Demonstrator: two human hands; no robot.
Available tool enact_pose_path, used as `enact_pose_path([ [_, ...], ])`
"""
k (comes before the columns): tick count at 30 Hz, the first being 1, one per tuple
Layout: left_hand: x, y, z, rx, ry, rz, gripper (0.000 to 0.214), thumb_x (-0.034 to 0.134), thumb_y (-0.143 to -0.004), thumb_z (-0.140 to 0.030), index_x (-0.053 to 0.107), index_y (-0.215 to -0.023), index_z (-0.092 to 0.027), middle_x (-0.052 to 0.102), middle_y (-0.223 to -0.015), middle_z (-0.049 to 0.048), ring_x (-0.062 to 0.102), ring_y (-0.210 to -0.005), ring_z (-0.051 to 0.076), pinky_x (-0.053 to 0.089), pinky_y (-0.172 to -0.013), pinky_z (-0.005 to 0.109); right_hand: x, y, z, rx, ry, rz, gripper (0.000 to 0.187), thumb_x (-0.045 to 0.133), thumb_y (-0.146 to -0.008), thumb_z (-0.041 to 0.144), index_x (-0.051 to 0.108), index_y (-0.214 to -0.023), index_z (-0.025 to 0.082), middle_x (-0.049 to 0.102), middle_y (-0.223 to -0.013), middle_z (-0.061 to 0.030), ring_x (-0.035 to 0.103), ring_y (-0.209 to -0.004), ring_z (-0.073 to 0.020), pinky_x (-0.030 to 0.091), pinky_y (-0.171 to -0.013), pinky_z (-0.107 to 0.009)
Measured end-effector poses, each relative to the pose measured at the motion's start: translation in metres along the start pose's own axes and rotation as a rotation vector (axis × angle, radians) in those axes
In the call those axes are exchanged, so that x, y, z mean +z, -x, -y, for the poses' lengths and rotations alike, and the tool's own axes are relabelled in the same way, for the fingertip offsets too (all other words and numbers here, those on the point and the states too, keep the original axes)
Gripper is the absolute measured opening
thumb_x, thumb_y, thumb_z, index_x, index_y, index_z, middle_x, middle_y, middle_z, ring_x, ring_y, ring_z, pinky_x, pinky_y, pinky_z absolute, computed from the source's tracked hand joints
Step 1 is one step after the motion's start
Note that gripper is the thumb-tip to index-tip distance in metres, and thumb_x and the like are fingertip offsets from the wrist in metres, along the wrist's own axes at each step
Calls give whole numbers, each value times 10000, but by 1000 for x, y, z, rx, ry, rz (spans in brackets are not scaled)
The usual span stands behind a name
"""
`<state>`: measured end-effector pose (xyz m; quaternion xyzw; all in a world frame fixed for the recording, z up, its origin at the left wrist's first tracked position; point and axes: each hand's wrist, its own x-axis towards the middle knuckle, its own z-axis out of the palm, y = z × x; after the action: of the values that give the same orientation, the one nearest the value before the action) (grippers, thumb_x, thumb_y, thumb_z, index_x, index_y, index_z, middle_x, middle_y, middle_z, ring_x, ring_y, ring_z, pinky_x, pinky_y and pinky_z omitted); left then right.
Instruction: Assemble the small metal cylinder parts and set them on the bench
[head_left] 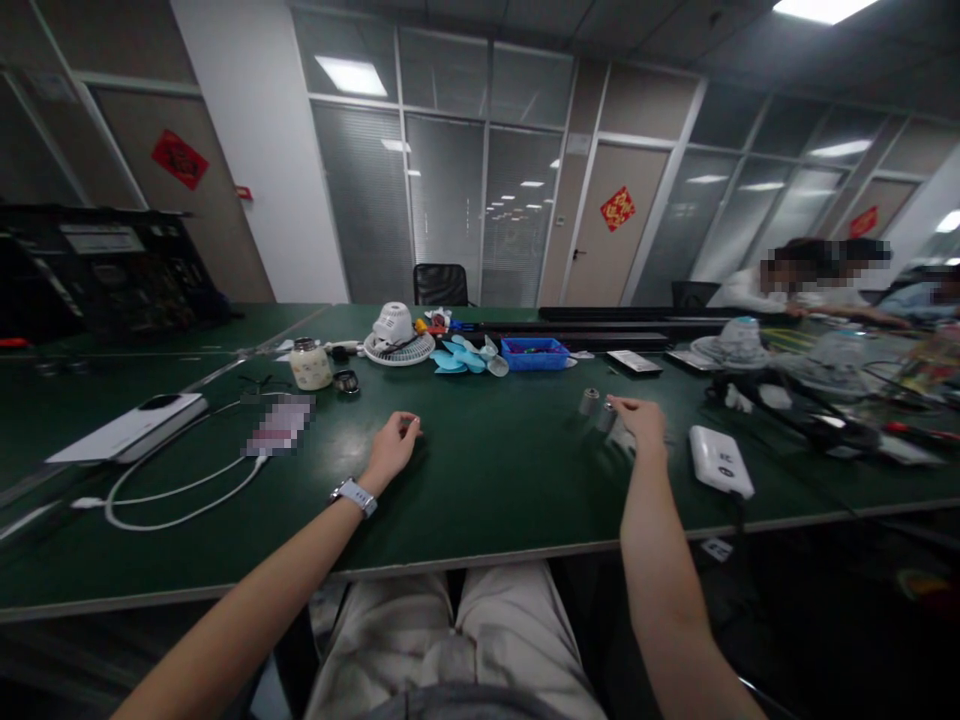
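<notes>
Head view: I see my right hand [641, 420] pinching a small metallic cylinder [606, 418] by its top, just beside a second cylinder [589, 402] on the green surface [495, 470]; my left hand [394, 445] is half-curled, its grip unclear.

An office, part workshop; glass partitions [446, 215] with blinds [517, 225] line the far side; a black chair [441, 285] stands before them; white fan parts [393, 324] lie on the long green table [495, 470].
</notes>
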<state>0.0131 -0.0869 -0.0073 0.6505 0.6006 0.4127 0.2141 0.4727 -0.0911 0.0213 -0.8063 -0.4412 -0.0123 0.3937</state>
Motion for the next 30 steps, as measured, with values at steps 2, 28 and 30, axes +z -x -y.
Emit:
enact_pose_path([
  [2, 0, 0, 1, 4, 6, 2, 308, 451, -883, -422, 562, -1046, -186, 738, -894, 82, 692, -846, 218, 490, -748, 312, 0, 0, -1, 12, 3, 45, 330, 631, -783, 482, 773, -938, 228, 732, -968, -98, 668, -877, -270, 483, -700, -300],
  [28, 1, -1, 5, 54, 7, 1, 300, 465, -877, -405, 559, -1047, -176, 736, -899, 94, 692, -885, 222, 500, -774, 322, 17, -6, -3, 207, -480, 25, 453, 729, -649, 460, 751, -964, 135, 733, -833, -93, 654, -750, -195, 484, -645, -259],
  [30, 1, 0, 3, 44, 3, 7, 292, 467, -878, -396, 561, -1046, -176, 737, -903, 94, 693, -877, 222, 501, -773, 325, 17, -6, 0, 249, -554, 17, 448, 630, -744, 486, 740, -1007, 141, 728, -887, -95, 647, -748, -174, 474, -630, -249],
])
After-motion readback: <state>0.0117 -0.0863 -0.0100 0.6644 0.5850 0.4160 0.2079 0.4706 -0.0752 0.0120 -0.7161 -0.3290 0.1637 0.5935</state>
